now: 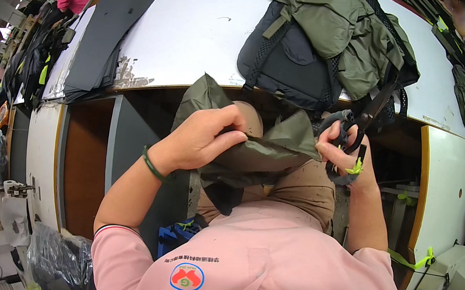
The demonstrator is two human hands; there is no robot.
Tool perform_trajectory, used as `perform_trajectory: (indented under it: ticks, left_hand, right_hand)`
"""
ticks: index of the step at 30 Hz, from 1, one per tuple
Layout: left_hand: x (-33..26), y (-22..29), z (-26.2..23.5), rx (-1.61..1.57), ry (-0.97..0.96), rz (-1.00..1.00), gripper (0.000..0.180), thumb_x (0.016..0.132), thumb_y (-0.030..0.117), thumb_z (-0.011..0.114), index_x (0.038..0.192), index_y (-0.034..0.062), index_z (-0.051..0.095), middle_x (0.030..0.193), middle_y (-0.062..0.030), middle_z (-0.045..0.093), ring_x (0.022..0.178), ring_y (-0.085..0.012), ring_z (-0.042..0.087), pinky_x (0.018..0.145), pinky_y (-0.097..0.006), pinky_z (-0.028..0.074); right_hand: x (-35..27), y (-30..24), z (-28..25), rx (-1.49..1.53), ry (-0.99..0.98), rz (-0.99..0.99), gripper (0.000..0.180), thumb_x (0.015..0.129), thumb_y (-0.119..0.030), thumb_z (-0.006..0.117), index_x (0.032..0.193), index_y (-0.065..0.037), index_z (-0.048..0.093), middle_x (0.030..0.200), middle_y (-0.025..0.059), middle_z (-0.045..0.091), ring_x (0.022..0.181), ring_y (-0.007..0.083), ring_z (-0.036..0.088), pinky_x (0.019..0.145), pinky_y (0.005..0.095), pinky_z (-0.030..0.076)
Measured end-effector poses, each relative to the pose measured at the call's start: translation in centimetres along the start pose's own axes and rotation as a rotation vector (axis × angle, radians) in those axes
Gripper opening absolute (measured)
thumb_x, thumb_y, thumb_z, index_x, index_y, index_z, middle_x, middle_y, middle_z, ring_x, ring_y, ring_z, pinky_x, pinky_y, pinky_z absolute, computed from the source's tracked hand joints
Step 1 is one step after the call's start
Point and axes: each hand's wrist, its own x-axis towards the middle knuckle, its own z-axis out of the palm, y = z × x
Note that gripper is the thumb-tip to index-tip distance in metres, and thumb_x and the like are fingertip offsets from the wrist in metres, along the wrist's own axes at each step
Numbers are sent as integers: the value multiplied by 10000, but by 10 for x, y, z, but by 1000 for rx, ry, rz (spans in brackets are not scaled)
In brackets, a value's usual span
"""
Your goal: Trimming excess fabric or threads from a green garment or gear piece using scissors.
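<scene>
The olive fabric [256,149] is pinched in the left hand [202,140] over the lap, while the scissors [358,126] are gripped in the right hand [344,157] at its right edge. Trimming seems under way, not finished. An olive-and-black backpack [330,38] lies on the far surface [203,23].

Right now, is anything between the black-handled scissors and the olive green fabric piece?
Nothing visible. The right hand holds the black-handled scissors right beside the olive green fabric piece, which both hands, the left hand too, pinch.
</scene>
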Motion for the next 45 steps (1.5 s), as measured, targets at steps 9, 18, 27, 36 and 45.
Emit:
perform_trajectory:
  ticks: [9,18,27,36,45]
  left_hand:
    - [-5,9,17,-235,67,-63,129,937,125,596,937,12,534,780,-68,561,697,-155,513,647,-290,430]
    - [3,-15,31,-805,-209,-152,212,880,98,698,1047,27,588,925,32,601,805,-47,540,746,-197,435]
    - [-8,-49,47,-1321,-265,-498,313,855,16,677,1164,7,628,1019,-49,706,876,-81,660,807,-214,521]
    - [-3,-50,49,-1399,-301,-501,323,847,9,671,1166,-8,623,1023,-68,708,882,-97,673,815,-231,534]
    - [-4,-53,51,-1394,-302,-511,323,851,15,672,1169,-8,620,1018,-65,709,874,-95,673,812,-229,534]
  right_hand:
    - [-5,-52,22,-509,-302,-204,415,724,-118,873,971,-6,559,841,36,634,738,102,572,679,268,481]
    - [5,-18,26,-153,-333,73,212,781,-30,768,847,-53,568,817,31,645,767,98,587,681,260,472]
    - [19,-33,-11,-1042,-295,-275,427,649,-215,893,855,-37,563,745,55,583,634,175,563,586,305,437]
    - [30,-66,-27,-1572,-438,-680,492,604,-412,853,772,-79,531,696,47,528,700,243,571,673,357,396]
    - [35,-59,-29,-1578,-434,-725,341,612,-234,792,784,-83,540,704,51,522,708,246,564,682,359,395]
